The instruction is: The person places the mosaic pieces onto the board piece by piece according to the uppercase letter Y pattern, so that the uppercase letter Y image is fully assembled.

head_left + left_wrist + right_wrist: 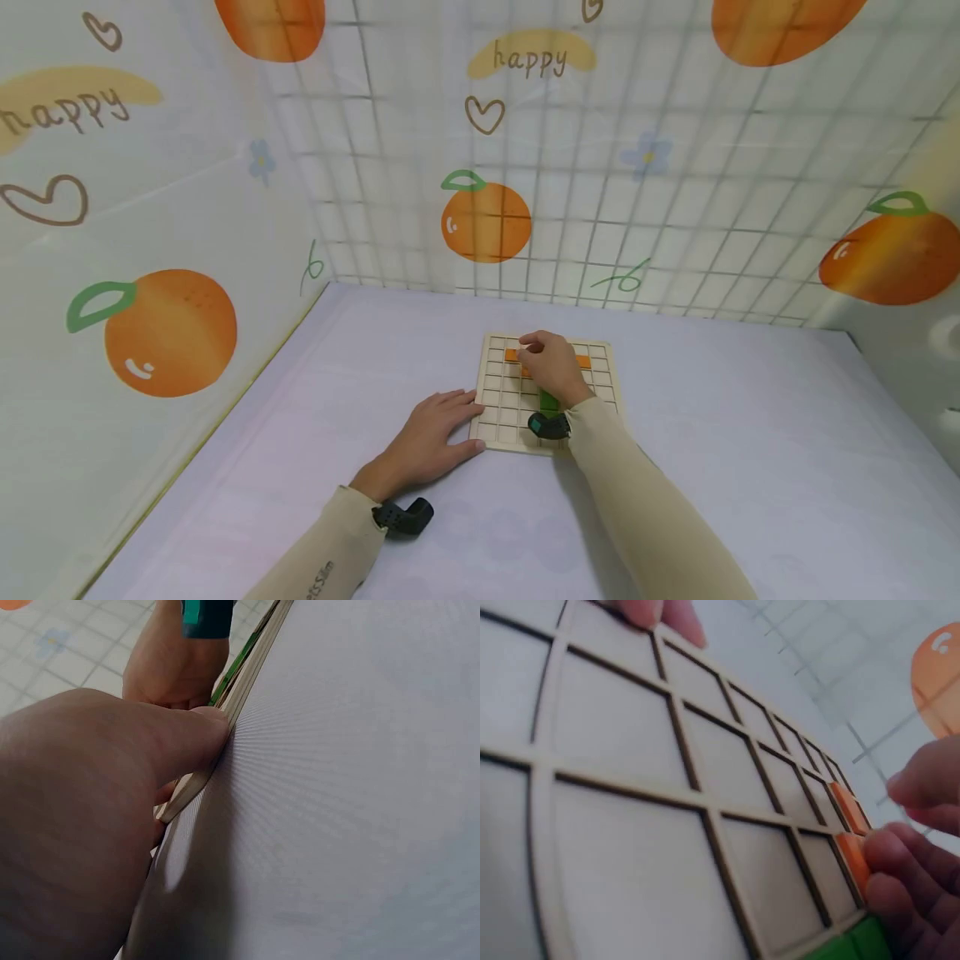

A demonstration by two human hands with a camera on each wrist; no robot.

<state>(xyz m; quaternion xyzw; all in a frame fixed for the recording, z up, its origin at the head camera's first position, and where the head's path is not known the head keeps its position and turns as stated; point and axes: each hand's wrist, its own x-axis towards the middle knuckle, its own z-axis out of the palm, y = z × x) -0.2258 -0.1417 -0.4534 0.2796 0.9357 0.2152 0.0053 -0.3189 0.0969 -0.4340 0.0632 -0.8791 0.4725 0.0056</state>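
Note:
A wooden grid board (507, 433) lies on the table, divided into square cells by raised strips. My left hand (427, 437) rests at its left edge with fingers spread; in the left wrist view the thumb (195, 735) lies against the board's rim. Over the far half of the board, my right hand (553, 367) bends its fingers down at orange pieces (582, 362). In the right wrist view its fingertips touch an orange piece (853, 859), with the thumb and index finger apart. A green piece (549, 402) sits nearer, partly under the right wrist.
The board stands on a pale lilac tabletop (750, 433). Behind it hangs a white sheet (405, 167) printed with oranges, over a wire grid. More printed sheeting (45, 350) closes the left side. Dark wrist straps (405, 517) are worn on both arms.

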